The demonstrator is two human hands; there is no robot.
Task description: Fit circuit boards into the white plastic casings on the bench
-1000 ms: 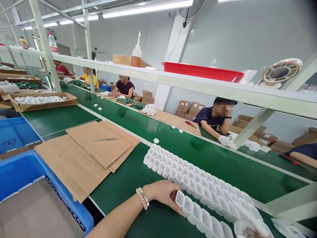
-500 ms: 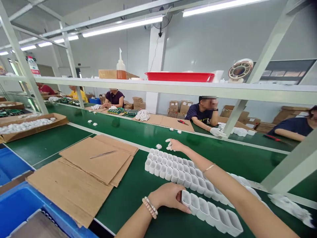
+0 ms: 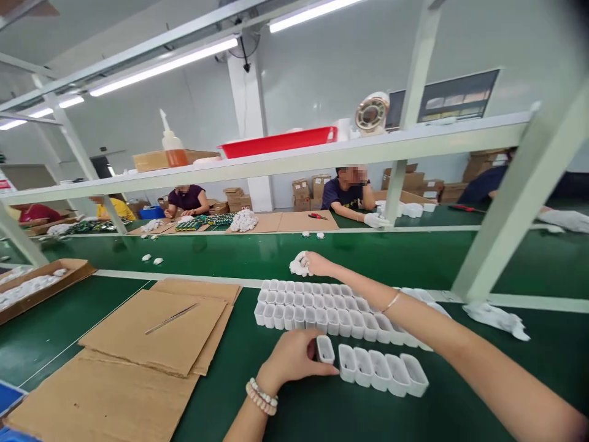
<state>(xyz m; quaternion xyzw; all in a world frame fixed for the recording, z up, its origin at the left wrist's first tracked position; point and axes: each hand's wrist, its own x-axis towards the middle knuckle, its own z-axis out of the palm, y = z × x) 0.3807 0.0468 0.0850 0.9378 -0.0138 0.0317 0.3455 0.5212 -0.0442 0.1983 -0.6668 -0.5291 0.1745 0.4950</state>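
Observation:
My left hand [image 3: 299, 356] is closed around one open-topped white plastic housing [image 3: 326, 350], holding it by the side. A small gap separates it from a short row of similar white housings [image 3: 380, 368] to its right. Beyond them stands a block of white housings [image 3: 304, 304] packed in several rows. Stretched out over that block, my right hand [image 3: 310, 264] has its white-covered fingers bent on a small white part [image 3: 297, 268] on the green belt; the fingers partly hide it.
Flat cardboard sheets [image 3: 151, 325] lie at left with metal tweezers [image 3: 171, 318] on top. A cardboard tray [image 3: 41, 285] of white parts is further left. A shelf [image 3: 276, 159] and its post [image 3: 510, 184] frame the bench. Co-workers sit across the belt.
My right hand has closed on the small white part, its fingers no longer stretched out. The housing in my left hand has come apart from the short row. The view has swung right.

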